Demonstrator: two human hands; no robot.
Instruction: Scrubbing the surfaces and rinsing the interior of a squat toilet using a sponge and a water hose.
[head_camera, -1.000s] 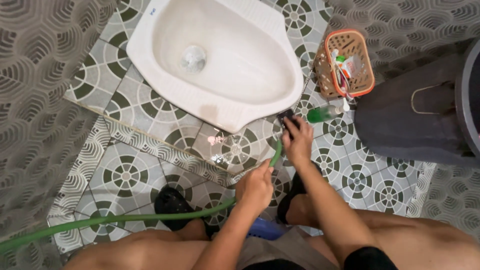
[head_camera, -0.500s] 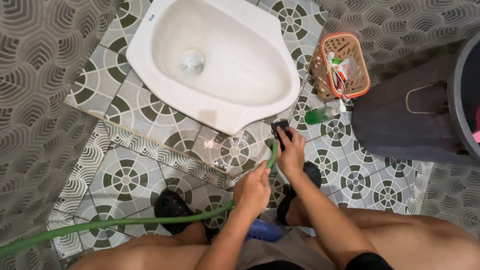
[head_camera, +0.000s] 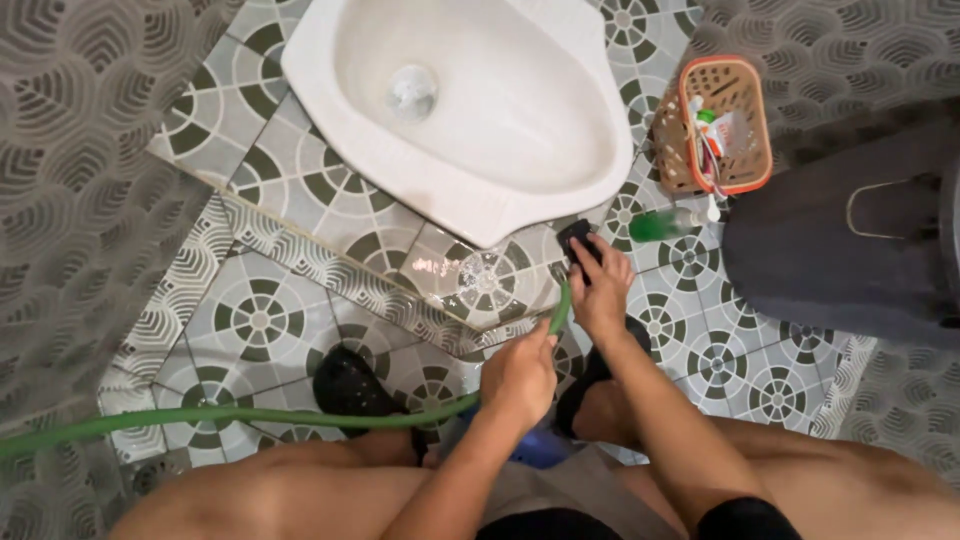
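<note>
Gripping a green hose (head_camera: 250, 417), left hand (head_camera: 520, 375); right hand (head_camera: 602, 285) presses dark scrubber (head_camera: 578, 243).

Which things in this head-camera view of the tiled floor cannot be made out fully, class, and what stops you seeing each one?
- Black object, head view: the right hand covers most of it, so its kind is unclear.
- Green hose: cut off by the left edge; the left hand hides part near its nozzle end.
- Orange basket: its contents are too small to tell.
- Blue item: mostly hidden under the forearms.
- Dark container: cut off by the right edge.
</note>
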